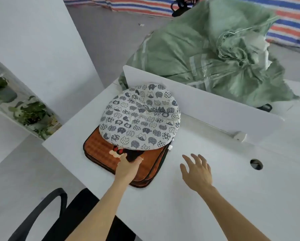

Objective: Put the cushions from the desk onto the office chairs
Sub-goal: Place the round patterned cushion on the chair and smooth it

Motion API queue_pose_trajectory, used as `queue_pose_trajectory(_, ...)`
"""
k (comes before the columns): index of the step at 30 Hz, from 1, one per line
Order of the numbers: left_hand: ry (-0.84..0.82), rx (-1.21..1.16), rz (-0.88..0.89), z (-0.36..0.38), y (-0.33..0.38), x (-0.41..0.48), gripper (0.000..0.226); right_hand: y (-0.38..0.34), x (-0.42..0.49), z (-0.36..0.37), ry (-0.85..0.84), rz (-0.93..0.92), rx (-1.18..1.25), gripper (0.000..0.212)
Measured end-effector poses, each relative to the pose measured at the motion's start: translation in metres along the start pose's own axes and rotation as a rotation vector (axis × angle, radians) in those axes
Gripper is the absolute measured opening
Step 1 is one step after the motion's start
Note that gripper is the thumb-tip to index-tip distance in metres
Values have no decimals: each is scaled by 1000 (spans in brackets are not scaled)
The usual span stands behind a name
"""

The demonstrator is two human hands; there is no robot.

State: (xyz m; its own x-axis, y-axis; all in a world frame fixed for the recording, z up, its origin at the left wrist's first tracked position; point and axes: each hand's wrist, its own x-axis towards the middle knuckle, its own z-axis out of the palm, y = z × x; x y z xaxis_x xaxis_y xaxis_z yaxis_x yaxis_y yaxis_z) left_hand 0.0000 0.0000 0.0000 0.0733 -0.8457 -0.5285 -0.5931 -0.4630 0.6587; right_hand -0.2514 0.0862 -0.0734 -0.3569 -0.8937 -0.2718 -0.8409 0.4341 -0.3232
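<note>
A round white cushion with a cat-face print lies on top of a stack of square orange-brown cushions at the left end of the white desk. Its near edge is lifted. My left hand reaches under that edge, with the fingers hidden between the round cushion and the stack. My right hand hovers open over the bare desk to the right of the stack, fingers spread, holding nothing. A black office chair stands at the desk's near left corner.
A white divider panel runs along the desk behind the cushions. A big green sack bulges beyond it. A round cable hole is at the right. Potted plants sit on a shelf at left.
</note>
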Motion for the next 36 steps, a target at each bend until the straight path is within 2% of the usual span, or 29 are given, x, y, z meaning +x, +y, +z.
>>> queue_pose_trajectory(5, 153, -263, -185, 19, 19, 67, 99, 17, 56, 43, -71, -34, -95, 55)
queue_pose_trajectory(8, 286, -388, -219, 28, 22, 95, 107, 31, 56, 74, -17, -65, -83, 55)
queue_pose_trajectory(11, 361, -430, -249, 37, 24, 112, 106, 38, 53, 92, 48, -74, -105, 57)
queue_pose_trajectory(16, 413, -333, -268, 46, 33, 133, 106, 36, 56, 98, 110, -91, -93, 58)
queue_pose_trajectory(20, 399, -415, -311, 48, 45, 140, 92, 38, 55, 98, 102, -74, -95, 58)
queue_pose_trajectory(24, 453, -447, -170, 33, 67, 124, 96, 38, 56, 94, 27, -36, -142, 59)
queue_pose_trajectory(29, 464, -486, -77, -2, 77, 77, 99, 31, 60, 69, -253, 19, -152, 62)
queue_pose_trajectory(31, 426, -549, -68, -16, 64, 45, 103, 16, 63, 43, -321, 84, -13, 62)
queue_pose_trajectory(32, 395, -586, -63, -18, 55, 31, 105, 6, 64, 25, -327, 171, 161, 65)
queue_pose_trajectory(34, 341, -643, -43, -21, 32, -3, 110, -19, 55, -7, -289, 374, 631, 83)
queue_pose_trajectory(36, 309, -663, -30, -20, 5, -33, 111, -41, 36, -26, -306, 482, 1100, 93)
